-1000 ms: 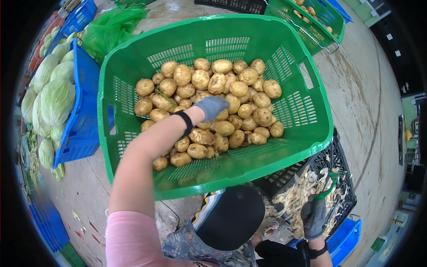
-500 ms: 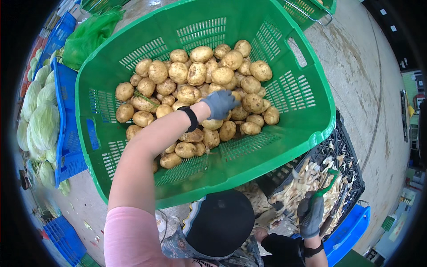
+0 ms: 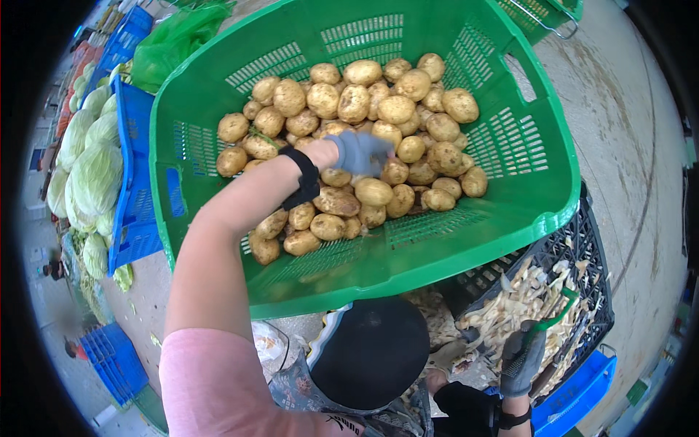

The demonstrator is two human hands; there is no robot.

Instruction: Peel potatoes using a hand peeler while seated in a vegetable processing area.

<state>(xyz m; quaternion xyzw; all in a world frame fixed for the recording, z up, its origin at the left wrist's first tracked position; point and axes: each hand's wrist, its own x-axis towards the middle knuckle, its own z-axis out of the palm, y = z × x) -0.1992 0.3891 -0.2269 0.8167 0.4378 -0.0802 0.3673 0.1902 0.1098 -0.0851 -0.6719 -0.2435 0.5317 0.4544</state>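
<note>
My left hand point(image 3: 357, 153), in a grey-blue glove and blurred by motion, is among the yellow-brown potatoes point(image 3: 353, 104); I cannot make out its fingers or whether it grips one. These potatoes lie heaped in a large green plastic basket point(image 3: 451, 280) with slotted walls. At the lower right, my gloved right hand point(image 3: 521, 358) is closed around a green peeler point(image 3: 559, 312), held over a black crate point(image 3: 606, 295). Pale peelings and scraps point(image 3: 520, 295) lie in that crate, below the peeler.
On the left, a blue crate point(image 3: 137, 189) stands beside several pale green cabbages point(image 3: 95, 178). A green mesh bag point(image 3: 171, 47) lies at the upper left. Another blue crate point(image 3: 579, 400) sits beyond the black one. A round black covering point(image 3: 369, 353) is at the bottom centre, near the basket's edge.
My left hand has shifted left over the potatoes and is more blurred. The whole view has shifted, so the basket appears farther right and higher. My right hand still holds the peeler.
</note>
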